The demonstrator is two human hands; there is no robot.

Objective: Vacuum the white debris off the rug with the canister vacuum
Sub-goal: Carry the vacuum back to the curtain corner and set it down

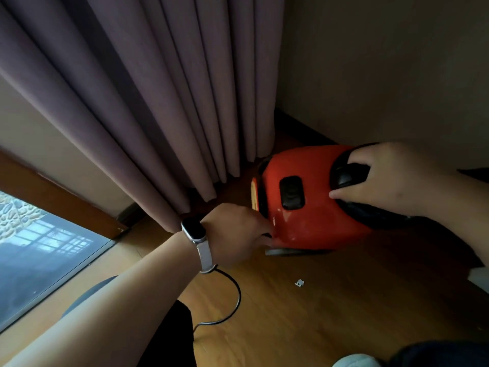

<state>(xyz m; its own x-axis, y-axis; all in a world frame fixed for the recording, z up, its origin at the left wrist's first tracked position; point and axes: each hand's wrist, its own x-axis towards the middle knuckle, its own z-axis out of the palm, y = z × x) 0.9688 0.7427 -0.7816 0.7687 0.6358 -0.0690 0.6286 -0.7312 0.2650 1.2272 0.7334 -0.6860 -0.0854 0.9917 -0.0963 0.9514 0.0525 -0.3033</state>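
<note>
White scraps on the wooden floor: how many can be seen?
1: a small white scrap lies on the floor near the red vacuum. Others may be hidden.

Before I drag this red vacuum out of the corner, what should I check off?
1. Right grip: the right hand curls over the black top handle of the red canister vacuum. Ok.
2. Left grip: the left hand sits at the vacuum's end with its fingers hidden. Cannot tell.
3. Black power cord: it loops loose on the wooden floor below the left wrist and may snag. Not ok.
4. Purple pleated curtain: its hem hangs close to the vacuum's end; whether they touch is unclear. Cannot tell.
5. Rug and hose: neither is in view. Cannot tell.
</note>
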